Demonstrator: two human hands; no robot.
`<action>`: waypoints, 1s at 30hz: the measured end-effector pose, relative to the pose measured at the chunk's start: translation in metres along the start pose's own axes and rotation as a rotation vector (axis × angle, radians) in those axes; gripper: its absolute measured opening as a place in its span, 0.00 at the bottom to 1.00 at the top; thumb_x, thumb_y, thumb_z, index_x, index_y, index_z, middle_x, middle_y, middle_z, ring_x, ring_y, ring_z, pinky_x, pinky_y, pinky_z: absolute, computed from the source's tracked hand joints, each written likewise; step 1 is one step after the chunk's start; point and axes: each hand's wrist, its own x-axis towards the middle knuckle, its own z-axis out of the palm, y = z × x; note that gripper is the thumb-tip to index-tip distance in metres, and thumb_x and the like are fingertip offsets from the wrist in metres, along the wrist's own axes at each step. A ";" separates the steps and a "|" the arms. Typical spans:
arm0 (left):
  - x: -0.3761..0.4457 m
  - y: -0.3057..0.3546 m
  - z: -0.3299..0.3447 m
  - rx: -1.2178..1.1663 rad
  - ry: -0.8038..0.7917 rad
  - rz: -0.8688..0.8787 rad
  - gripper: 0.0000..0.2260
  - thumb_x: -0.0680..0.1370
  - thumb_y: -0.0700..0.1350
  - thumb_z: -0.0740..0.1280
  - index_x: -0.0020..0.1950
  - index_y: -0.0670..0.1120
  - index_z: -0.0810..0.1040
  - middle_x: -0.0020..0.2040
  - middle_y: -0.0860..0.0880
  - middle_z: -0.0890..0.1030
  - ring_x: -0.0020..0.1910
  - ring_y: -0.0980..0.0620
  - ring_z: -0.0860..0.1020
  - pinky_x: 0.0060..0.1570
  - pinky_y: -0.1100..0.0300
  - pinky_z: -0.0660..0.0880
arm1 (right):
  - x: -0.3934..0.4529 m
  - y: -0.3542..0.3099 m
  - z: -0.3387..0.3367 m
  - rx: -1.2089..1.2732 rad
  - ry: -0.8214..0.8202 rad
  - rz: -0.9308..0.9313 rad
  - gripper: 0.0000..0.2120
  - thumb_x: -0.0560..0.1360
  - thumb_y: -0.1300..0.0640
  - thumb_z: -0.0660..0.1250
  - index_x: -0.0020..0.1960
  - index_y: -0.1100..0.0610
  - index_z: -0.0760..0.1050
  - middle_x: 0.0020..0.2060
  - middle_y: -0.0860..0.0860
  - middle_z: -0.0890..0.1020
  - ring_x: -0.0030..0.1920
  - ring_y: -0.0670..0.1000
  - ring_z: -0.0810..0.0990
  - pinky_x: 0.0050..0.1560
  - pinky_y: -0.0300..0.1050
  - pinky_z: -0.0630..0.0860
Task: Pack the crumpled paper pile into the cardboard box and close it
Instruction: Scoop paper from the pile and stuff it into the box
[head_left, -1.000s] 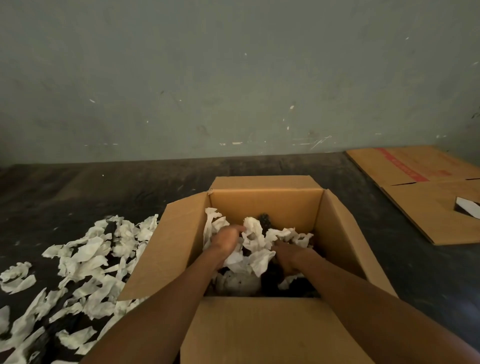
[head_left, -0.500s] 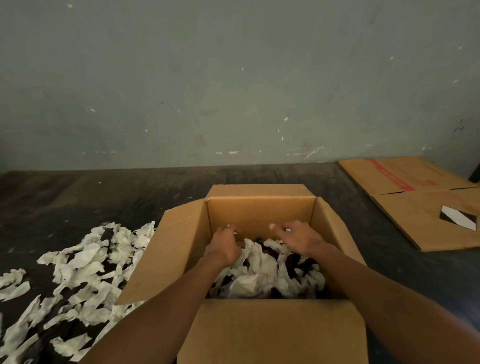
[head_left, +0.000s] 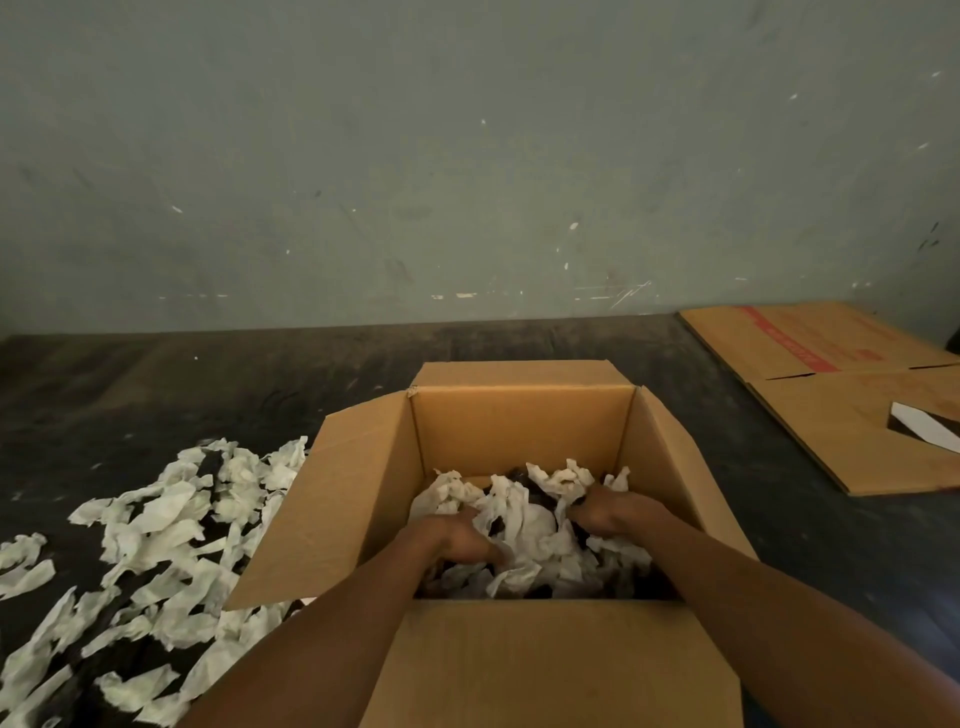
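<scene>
An open cardboard box (head_left: 519, 431) stands on the dark floor in front of me, all flaps spread outward. White crumpled paper (head_left: 524, 525) mixed with dark pieces lies inside it. Both my hands are down in the box. My left hand (head_left: 457, 540) presses into the paper on the left side with fingers curled into it. My right hand (head_left: 608, 512) grips a bunch of paper on the right side. A pile of crumpled white paper (head_left: 161, 540) is spread over the floor left of the box.
Flattened cardboard sheets (head_left: 852, 410) with a red stripe lie on the floor at the right, with a white piece (head_left: 927, 434) on them. A grey-green wall (head_left: 467, 156) rises behind the box. Dark floor (head_left: 208, 395) shows between box and wall.
Both hands were raised near the box's rim half a second ago; they have now dropped back down into the paper and closed on it.
</scene>
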 end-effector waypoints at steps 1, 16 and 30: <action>0.002 0.003 0.003 -0.034 0.010 0.039 0.42 0.72 0.60 0.70 0.80 0.52 0.55 0.79 0.49 0.61 0.74 0.45 0.64 0.70 0.51 0.65 | -0.003 -0.001 0.001 0.013 -0.046 -0.010 0.33 0.79 0.48 0.56 0.79 0.55 0.48 0.78 0.56 0.54 0.77 0.58 0.55 0.74 0.54 0.58; -0.036 0.027 -0.039 -0.043 0.039 0.256 0.08 0.78 0.55 0.66 0.54 0.56 0.78 0.60 0.48 0.77 0.54 0.49 0.76 0.54 0.54 0.75 | -0.022 -0.019 -0.027 0.288 0.050 -0.478 0.20 0.74 0.70 0.60 0.56 0.51 0.78 0.55 0.53 0.78 0.58 0.55 0.76 0.53 0.40 0.74; -0.033 0.009 -0.009 0.700 -0.202 0.010 0.17 0.79 0.50 0.66 0.64 0.43 0.78 0.61 0.44 0.80 0.56 0.44 0.81 0.48 0.53 0.77 | -0.031 0.001 -0.006 -0.425 0.048 -0.300 0.18 0.71 0.66 0.66 0.57 0.50 0.72 0.60 0.53 0.68 0.59 0.56 0.69 0.57 0.53 0.75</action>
